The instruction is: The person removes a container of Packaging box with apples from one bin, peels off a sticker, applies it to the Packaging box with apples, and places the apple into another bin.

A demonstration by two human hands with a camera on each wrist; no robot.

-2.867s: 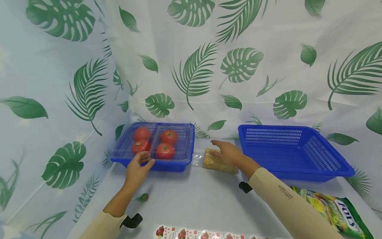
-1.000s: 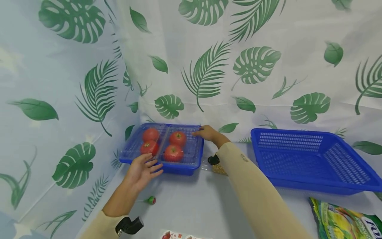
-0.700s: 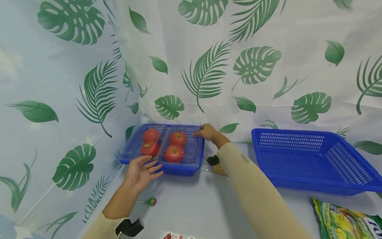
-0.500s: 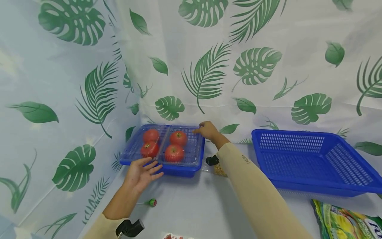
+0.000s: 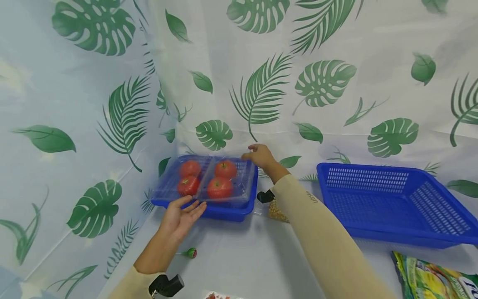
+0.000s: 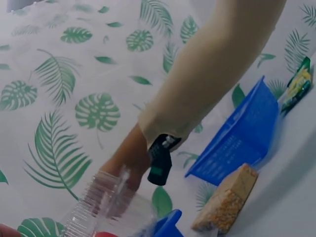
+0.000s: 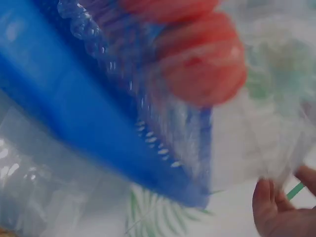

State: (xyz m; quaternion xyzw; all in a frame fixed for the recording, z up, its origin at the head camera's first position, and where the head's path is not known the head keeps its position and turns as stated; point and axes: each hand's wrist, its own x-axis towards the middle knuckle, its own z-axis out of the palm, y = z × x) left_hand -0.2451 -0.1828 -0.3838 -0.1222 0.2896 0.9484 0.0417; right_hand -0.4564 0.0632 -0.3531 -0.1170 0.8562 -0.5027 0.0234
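A clear plastic fruit box (image 5: 243, 189) with several red apples (image 5: 220, 187) inside lies over the blue basket (image 5: 229, 214) at the left. My right hand (image 5: 262, 158) pinches the box's far right corner, thumb and fingers meeting on the clear plastic in the right wrist view. That corner is raised off the basket rim. My left hand (image 5: 179, 218) is at the near edge of the box, palm up, with fairly straight fingers at or just under that edge; firm contact cannot be made out. A finger (image 6: 7, 230) of it shows in the left wrist view.
An empty blue basket (image 5: 373, 203) stands at the right. Between the baskets lies a bag of grain (image 5: 276, 211), partly behind my right sleeve. A lollipop (image 5: 191, 252) lies near my left forearm, a green snack bag (image 5: 433, 276) at front right, and printed stickers (image 5: 220, 296) at the front edge.
My right hand has moved from the grain bag to the box's far right corner and then risen with it. My left hand's fingers have drawn closer together at the near edge.
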